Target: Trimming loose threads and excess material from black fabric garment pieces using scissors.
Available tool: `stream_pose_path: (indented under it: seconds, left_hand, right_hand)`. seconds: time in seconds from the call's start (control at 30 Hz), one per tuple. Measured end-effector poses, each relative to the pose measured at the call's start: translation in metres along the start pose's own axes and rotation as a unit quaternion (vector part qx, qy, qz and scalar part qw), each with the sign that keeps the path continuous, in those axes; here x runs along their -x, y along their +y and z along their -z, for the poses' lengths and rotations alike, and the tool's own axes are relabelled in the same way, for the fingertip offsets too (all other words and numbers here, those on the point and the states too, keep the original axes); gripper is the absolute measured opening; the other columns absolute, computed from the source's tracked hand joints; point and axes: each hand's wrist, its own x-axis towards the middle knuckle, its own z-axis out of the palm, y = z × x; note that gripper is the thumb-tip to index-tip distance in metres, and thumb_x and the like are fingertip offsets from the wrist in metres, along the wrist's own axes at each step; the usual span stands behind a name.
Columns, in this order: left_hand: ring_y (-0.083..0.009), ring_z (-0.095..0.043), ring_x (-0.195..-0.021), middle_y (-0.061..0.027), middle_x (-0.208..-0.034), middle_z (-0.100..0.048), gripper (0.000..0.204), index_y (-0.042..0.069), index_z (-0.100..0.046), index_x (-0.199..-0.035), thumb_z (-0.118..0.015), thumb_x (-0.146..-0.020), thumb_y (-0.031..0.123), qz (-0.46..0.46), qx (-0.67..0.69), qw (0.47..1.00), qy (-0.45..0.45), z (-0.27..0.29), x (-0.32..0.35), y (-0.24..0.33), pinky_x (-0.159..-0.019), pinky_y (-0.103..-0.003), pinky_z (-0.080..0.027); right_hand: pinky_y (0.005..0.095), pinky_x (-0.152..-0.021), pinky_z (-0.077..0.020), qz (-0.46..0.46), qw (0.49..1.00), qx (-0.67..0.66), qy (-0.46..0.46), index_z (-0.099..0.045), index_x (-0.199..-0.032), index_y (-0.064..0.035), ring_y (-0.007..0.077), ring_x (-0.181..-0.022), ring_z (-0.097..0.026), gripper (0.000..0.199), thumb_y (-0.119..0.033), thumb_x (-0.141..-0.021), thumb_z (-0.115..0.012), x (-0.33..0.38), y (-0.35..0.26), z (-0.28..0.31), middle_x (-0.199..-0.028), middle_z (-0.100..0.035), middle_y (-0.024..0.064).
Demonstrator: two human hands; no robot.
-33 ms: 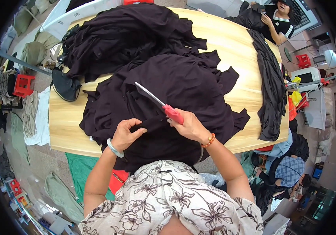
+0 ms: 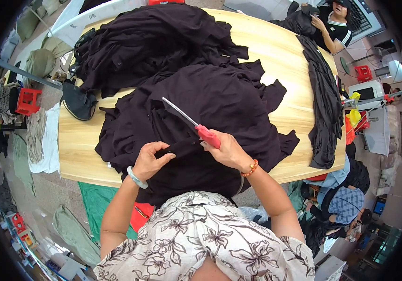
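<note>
Head view, looking down: the left hand (image 2: 150, 161) pinches a narrow fold of dark cloth between thumb and curled fingers, a pale green bangle (image 2: 136, 178) on its wrist. Just to its right, the right hand (image 2: 226, 151) is closed around the red plastic handle of a pair of scissors (image 2: 192, 124), whose long, slim metal blades point up and to the left, lying over the fabric; an orange bead bracelet (image 2: 249, 167) circles that wrist. The pinched strip belongs to a big, soft, crumpled heap of dark garments (image 2: 210, 98) spread across the middle of the desk (image 2: 81, 150), a pale wooden top with rounded corners and a smooth grain. A second rumpled dark pile (image 2: 149, 42) lies behind it, touching it, and a long dark piece (image 2: 325, 107) drapes along the right edge. A small dark cap-like item (image 2: 76, 104) sits at the left edge. Beside the desk on the left stands a red plastic stool (image 2: 26, 100), and a green cloth (image 2: 95, 201) lies on the floor below. At the far right corner another person (image 2: 334, 23) handles dark fabric.
</note>
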Motion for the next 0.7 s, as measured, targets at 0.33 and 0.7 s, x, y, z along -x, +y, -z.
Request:
stream_pose_path:
  seconds: [0.33, 0.7]
  left_hand:
    - [-0.0106, -0.056, -0.072, -0.0027, -0.074, -0.066, 0.007, -0.001, -0.072, -0.081, -0.074, -0.075, 0.002, -0.062, 0.032, 0.995, 0.066, 0.005, -0.001, 0.01, -0.068, -0.026, -0.045]
    - [-0.0096, -0.057, -0.069, -0.0025, -0.07, -0.066, 0.007, 0.001, -0.073, -0.078, -0.078, -0.075, 0.005, -0.074, 0.003, 0.988, 0.134, -0.008, -0.012, 0.016, -0.065, -0.025, -0.044]
  right_hand:
    - [0.0407, -0.075, -0.0493, 0.041, 0.99, 0.132, 0.003, -0.06, -0.107, -0.0075, 0.0348, -0.084, -0.063, 0.021, -0.02, -0.09, -0.065, 0.011, -0.005, 0.016, -0.088, -0.064, 0.0141]
    - [0.041, -0.066, -0.048, 0.0, 0.955, 0.285, -0.083, -0.064, -0.101, -0.0123, 0.0315, -0.074, -0.064, 0.025, -0.033, -0.086, -0.068, 0.088, -0.026, 0.046, -0.075, -0.063, 0.0115]
